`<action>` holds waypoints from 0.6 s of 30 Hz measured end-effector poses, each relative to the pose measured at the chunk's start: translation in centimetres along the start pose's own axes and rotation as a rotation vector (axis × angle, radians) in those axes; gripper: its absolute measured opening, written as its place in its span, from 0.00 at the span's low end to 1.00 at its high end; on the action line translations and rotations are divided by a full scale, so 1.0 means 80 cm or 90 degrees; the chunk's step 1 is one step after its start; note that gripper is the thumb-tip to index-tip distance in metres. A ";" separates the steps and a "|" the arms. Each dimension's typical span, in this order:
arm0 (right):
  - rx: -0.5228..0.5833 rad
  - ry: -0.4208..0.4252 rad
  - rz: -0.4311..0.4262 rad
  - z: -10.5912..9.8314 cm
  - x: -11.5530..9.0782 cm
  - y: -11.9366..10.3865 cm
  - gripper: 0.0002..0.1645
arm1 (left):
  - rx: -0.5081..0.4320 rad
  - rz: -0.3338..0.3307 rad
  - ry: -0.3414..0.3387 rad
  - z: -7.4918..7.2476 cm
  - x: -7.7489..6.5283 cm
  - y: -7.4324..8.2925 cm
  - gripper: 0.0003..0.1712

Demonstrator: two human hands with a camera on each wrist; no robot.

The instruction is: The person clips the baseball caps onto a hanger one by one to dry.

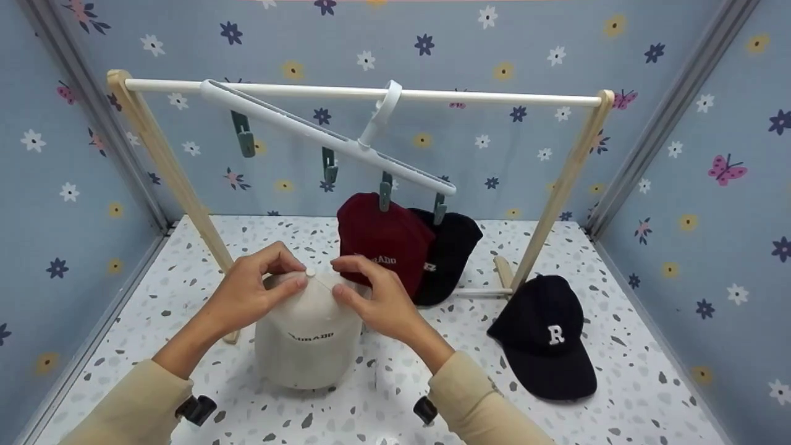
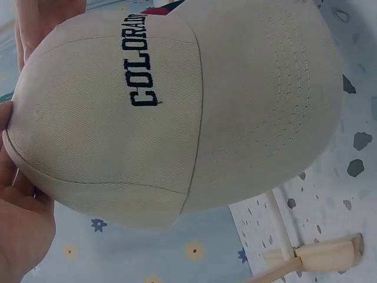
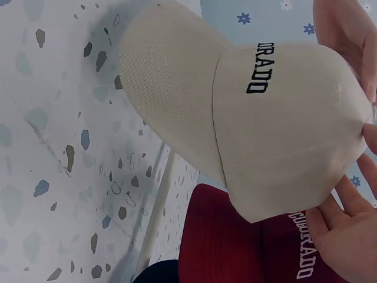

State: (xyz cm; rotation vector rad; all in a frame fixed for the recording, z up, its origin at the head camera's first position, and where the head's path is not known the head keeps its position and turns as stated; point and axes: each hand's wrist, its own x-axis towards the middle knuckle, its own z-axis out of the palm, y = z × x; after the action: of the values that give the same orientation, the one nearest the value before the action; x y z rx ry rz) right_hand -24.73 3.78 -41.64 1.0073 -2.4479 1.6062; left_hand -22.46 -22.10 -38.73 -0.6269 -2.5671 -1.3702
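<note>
A beige baseball cap with dark lettering hangs from both hands, crown up and brim down, in front of the rack. My left hand pinches the crown top on the left, beside the button. On the other side, my right hand pinches the crown with thumb and fingers. In the left wrist view the cap's front reads COLORADO. Behind the hands, a maroon cap and a black cap hang by clips from a white hanger.
The hanger hooks over the bar of a wooden rack. Two dark green clips, a left one and a middle one, hold nothing. A dark cap with a white R lies at right on the speckled table. Flowered walls enclose the table.
</note>
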 end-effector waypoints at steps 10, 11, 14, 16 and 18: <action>-0.012 0.019 0.000 -0.003 0.001 -0.002 0.15 | 0.000 -0.006 0.006 0.003 0.006 0.004 0.07; -0.014 0.021 0.001 -0.003 0.001 -0.002 0.14 | 0.003 -0.003 0.004 0.003 0.006 0.004 0.07; -0.017 0.022 0.005 -0.005 0.000 -0.004 0.12 | 0.010 0.010 -0.004 0.003 0.007 0.003 0.07; -0.019 0.020 0.006 -0.007 0.000 -0.004 0.11 | 0.011 0.014 -0.012 0.003 0.007 0.003 0.06; -0.021 0.018 0.007 -0.010 0.000 -0.005 0.11 | 0.011 0.013 -0.021 0.002 0.007 0.003 0.07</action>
State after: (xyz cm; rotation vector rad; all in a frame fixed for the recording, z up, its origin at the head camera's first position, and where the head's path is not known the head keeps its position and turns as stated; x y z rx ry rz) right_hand -24.77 4.33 -40.93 0.9618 -2.4569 1.5662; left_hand -22.85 -21.71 -38.43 -0.6767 -2.5875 -1.3415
